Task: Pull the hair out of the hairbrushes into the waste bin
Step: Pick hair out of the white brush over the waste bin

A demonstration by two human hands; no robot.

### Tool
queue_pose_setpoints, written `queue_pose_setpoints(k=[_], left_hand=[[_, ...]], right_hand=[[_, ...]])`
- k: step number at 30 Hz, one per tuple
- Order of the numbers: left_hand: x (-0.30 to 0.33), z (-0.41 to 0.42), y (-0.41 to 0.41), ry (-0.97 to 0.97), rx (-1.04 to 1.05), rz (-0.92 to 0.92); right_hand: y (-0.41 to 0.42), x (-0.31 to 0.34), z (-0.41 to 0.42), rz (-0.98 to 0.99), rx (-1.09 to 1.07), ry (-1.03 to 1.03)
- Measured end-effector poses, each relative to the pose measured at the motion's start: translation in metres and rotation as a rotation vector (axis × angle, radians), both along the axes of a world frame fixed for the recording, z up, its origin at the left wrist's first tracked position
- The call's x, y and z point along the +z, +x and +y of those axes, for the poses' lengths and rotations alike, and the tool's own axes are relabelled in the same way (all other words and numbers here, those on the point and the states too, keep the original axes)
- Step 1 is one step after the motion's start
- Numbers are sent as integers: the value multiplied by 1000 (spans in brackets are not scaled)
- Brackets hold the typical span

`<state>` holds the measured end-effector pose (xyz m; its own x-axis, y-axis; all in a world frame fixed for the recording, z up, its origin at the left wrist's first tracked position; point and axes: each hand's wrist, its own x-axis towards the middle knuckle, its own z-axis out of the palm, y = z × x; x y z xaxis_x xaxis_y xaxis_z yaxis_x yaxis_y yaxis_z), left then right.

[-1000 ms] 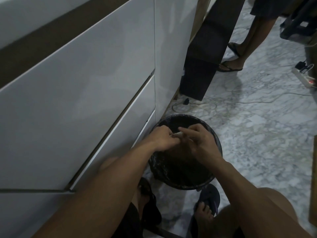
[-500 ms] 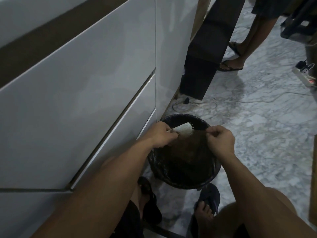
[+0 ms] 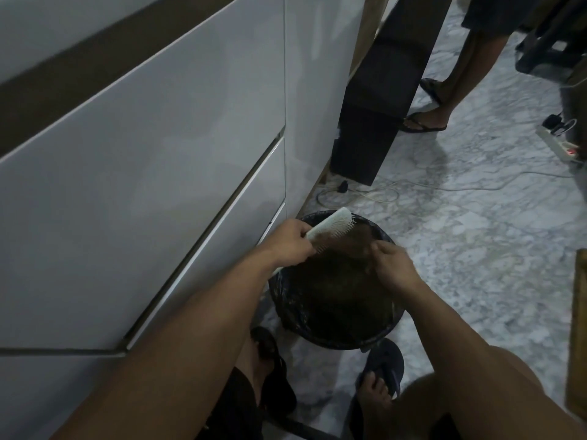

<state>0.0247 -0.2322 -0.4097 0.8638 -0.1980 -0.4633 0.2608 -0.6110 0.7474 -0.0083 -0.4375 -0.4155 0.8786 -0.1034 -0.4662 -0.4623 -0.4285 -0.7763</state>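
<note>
The hairbrush (image 3: 330, 224) looks like smooth white plastic with thin plastic pins, and the brown hair (image 3: 359, 241) hanging from it looks soft, fuzzy and dull. The waste bin (image 3: 384, 336) is dark plastic, and the black bag (image 3: 286, 300) inside it is thin, crinkly and a bit shiny. The drawers (image 3: 158, 160) are smooth, shiny and white, the floor (image 3: 476, 242) is polished grey and white stone like marble, and the sandal (image 3: 386, 365) looks like dull dark rubber.
</note>
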Motion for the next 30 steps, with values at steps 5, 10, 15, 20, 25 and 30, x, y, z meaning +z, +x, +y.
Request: queue_pose_setpoints(k=[5, 10, 15, 20, 25, 30], left_hand=[[-6, 2, 2, -4, -4, 0], [-8, 4, 2, -27, 11, -3], [-8, 3, -1, -40, -14, 16], [-7, -2, -5, -46, -24, 28], [-3, -1, -4, -70, -14, 74], [2, 1, -3, -175, 56, 128]], right_hand=[[10, -16, -14, -19, -226, -170], [7, -20, -15, -33, -274, -270], [-5, -11, 1, -119, -46, 11], [-11, -11, 18, -368, -5, 72], [-10, -10, 15, -360, -58, -49], [-3, -15, 3, -260, -147, -61]])
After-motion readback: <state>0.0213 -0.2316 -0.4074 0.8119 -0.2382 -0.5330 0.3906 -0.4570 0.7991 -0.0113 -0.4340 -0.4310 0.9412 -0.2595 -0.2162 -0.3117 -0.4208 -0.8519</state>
